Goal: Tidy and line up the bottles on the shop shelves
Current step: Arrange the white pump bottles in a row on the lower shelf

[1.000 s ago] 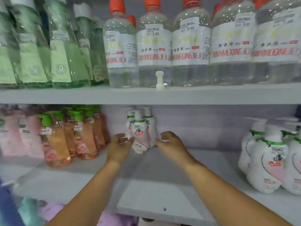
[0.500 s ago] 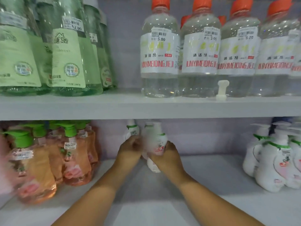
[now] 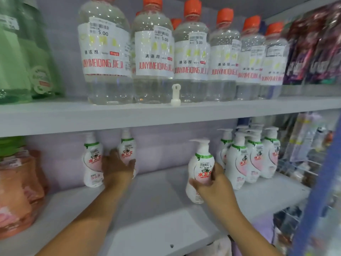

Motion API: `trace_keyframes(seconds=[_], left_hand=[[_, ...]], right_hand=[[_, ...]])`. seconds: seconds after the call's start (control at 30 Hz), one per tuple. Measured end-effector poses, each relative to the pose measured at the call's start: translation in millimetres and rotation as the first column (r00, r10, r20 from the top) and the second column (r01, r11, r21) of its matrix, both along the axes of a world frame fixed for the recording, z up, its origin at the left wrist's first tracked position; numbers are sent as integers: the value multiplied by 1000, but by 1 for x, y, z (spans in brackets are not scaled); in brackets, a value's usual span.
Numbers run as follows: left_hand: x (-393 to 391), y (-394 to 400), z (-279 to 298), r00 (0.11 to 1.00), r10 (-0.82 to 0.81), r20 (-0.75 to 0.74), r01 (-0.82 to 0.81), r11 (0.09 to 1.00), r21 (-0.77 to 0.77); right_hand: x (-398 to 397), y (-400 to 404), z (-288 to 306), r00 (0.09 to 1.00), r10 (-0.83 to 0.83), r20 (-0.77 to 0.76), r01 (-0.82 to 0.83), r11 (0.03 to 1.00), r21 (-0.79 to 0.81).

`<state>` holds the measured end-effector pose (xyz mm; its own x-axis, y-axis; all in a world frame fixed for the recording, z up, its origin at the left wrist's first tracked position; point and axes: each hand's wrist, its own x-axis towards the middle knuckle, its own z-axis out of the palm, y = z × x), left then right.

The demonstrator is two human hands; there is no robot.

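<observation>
My right hand (image 3: 212, 183) grips a white pump bottle with a green collar (image 3: 200, 167) above the lower shelf (image 3: 156, 209), just left of a cluster of several matching pump bottles (image 3: 249, 157). My left hand (image 3: 118, 168) holds a second white bottle (image 3: 127, 150) at the back of the shelf. A third white bottle (image 3: 92, 159) stands upright just left of that hand, close to the back wall.
Clear bottles with orange caps (image 3: 153, 52) line the upper shelf (image 3: 166, 113), with a small white peg (image 3: 175, 95) at its front. Green bottles (image 3: 24, 52) stand upper left, orange-pink pump bottles (image 3: 16, 191) lower left. Dark packets (image 3: 313, 43) hang at right.
My right hand has carried one white bottle from the middle group rightward toward the cluster. My left hand stays on a bottle at the back. The view has swung right.
</observation>
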<state>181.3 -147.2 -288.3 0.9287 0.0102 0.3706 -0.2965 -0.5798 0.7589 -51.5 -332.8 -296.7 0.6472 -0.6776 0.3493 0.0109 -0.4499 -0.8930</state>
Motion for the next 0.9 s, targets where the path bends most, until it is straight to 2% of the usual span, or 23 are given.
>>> trace_keyframes(seconds=[0.1,0.17,0.23,0.33,0.43,0.53,0.67,0.9], left_hand=[[-1,-3,-1,999,-47,-13,46,996,-71],[-6,-8,2,995,-86,-59,77,988,-134],[-14,-15,3,987,-140,-80,130,985,-110],[-29,-34,0,958,-268,-97,250,953,-169],[-44,-57,-2,943,-324,-77,315,942,-113],[-56,-79,1,935,-346,-80,329,929,-168],[-65,-96,0,933,-350,-89,332,928,-170],[-97,-138,3,774,-612,-162,561,782,-273]], right_hand=[[-16,-13,0,999,-41,29,43,995,-94],[-21,-21,-2,993,-119,24,121,968,-222],[-22,-28,-5,985,-172,12,168,942,-291],[-23,-37,-8,985,-162,52,170,948,-269],[-23,-45,-11,984,-138,109,160,962,-221],[-26,-51,-13,978,-145,150,175,960,-218],[-30,-61,-19,977,-149,150,184,951,-250],[-31,-71,-22,979,-156,134,187,946,-266]])
